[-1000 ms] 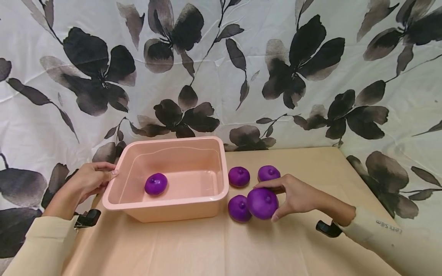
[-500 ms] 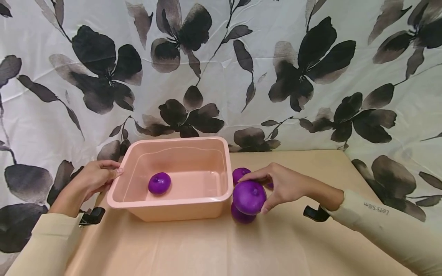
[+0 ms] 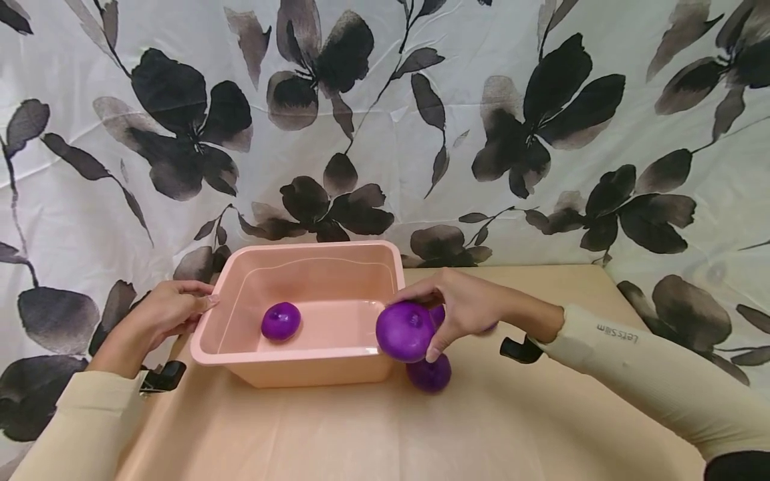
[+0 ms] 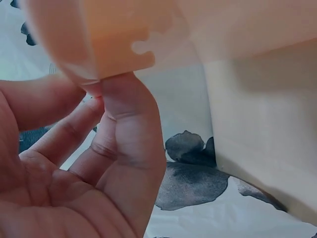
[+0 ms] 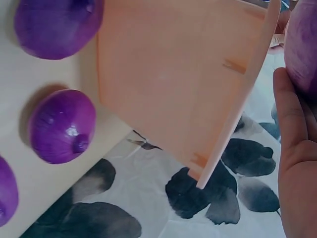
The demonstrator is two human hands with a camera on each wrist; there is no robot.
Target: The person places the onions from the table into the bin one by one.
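My left hand [image 3: 168, 312] pinches the left rim of a pink plastic tub [image 3: 307, 371]; in the left wrist view its thumb and fingers [image 4: 131, 119] meet at the tub's edge. One shiny purple onion [image 3: 281, 321] lies inside, left of the middle. Over the tub's right front rim, my right hand [image 3: 466, 304] grips a larger-looking purple onion [image 3: 403, 332] between thumb and fingers. Below it another onion [image 3: 430, 374] rests on the table. Two more are mostly hidden behind the right hand; the right wrist view shows onions [image 5: 62, 126] beside the tub's outer wall [image 5: 163, 64].
A tan-covered table [image 3: 337, 434] bears the tub and the loose onions. Behind it hangs a white cloth [image 3: 385, 133] printed with dark flowers. The tub's raised right wall stands between the loose onions and its inside.
My right hand has carried its onion leftward, from above the loose onions to the tub's right rim. My left hand keeps its hold on the rim. The view has shifted slightly.
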